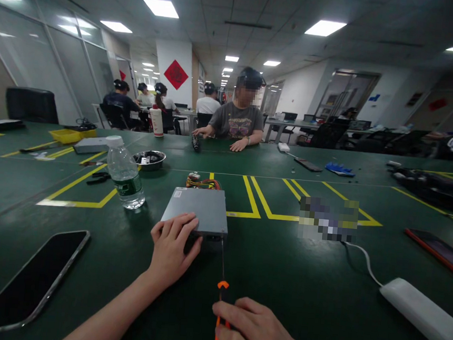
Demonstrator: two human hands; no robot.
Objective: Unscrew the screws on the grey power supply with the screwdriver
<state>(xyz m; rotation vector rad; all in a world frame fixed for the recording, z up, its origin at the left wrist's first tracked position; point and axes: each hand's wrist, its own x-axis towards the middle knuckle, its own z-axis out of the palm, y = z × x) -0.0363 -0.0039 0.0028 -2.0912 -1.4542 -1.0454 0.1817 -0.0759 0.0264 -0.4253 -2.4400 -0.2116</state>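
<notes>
A grey metal computer power supply (207, 205) lies flat on the green table, its bundle of coloured cables (205, 183) at the far side. My left hand (174, 247) holds it at the near left corner, fingers on the top face and thumb against the near side. In my right hand (254, 331) is a screwdriver (223, 286) with an orange and black handle. Its long thin shaft points away from me, and the tip meets the near right corner of the power supply. Whether the tip sits in a screw is too small to tell.
A water bottle (126, 177) stands left of the power supply, near a metal bowl (160, 159). A phone (30, 280) lies at the near left. To the right are a white power strip (420, 308) and another phone (441, 252). A person (237, 118) sits across the table.
</notes>
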